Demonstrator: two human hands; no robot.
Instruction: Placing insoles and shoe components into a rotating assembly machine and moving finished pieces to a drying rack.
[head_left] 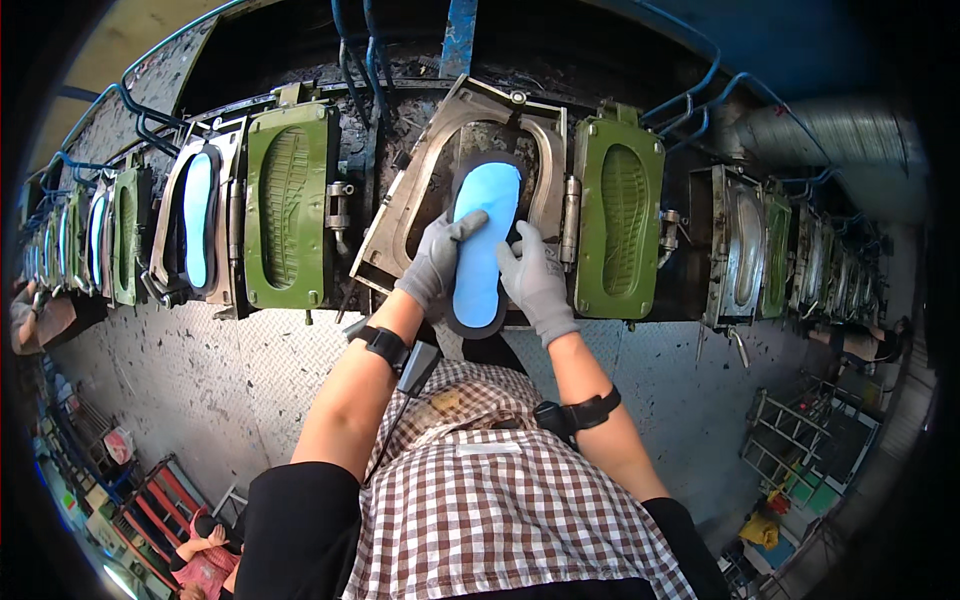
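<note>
In front of me, a shoe sole [478, 275] with a light blue face and a black rim is held lengthwise over an open metal mould [432, 150]. My left hand [437, 258], in a grey glove, grips its left edge, with the thumb lying across the blue face. On the opposite edge, my gloved right hand [537, 280] is closed with its fingertips against the rim. The fingers under the sole are hidden. Joined to the mould by a hinge, a green mould plate [620, 215] with a ridged sole-shaped hollow lies to the right.
Another green plate [290, 200] stands left, beside a mould holding a blue-faced sole [199, 220]. More moulds run along both sides. Blue bent bars [690, 95] rise behind them. A metal floor [270, 370] lies below. At lower left is another person [208, 550]; a metal rack [800, 435] stands right.
</note>
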